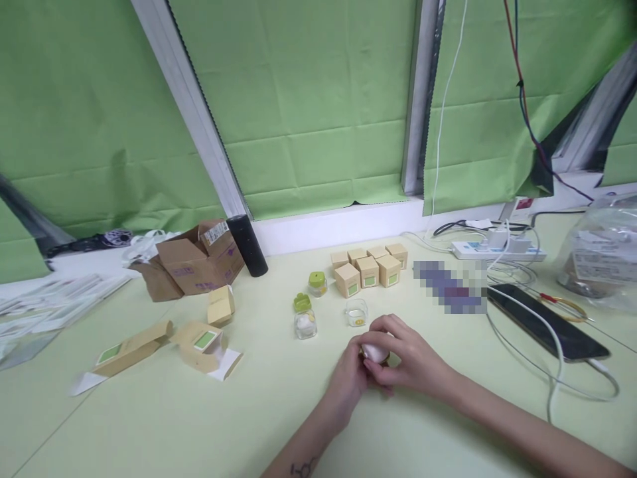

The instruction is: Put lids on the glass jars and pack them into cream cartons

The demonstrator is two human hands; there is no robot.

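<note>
At bottom middle, the left hand and right hand pinch a white thing, just below the clear cup.

boxes: behind jar | phone: right of both | carton: left

Green blinds hang right across the back here, with a grey window post leaning between two of them! Over on the left, an open cardboard carton, flaps up, and just beside it a black cylinder standing tall. Loose white strips spread out at the far left. Swing right: a power strip loaded with plugs, a dark-screened smartphone with a white cable looping over it, a clear plastic bag bulging at the edge, and red and blue wires dangling above!
</note>
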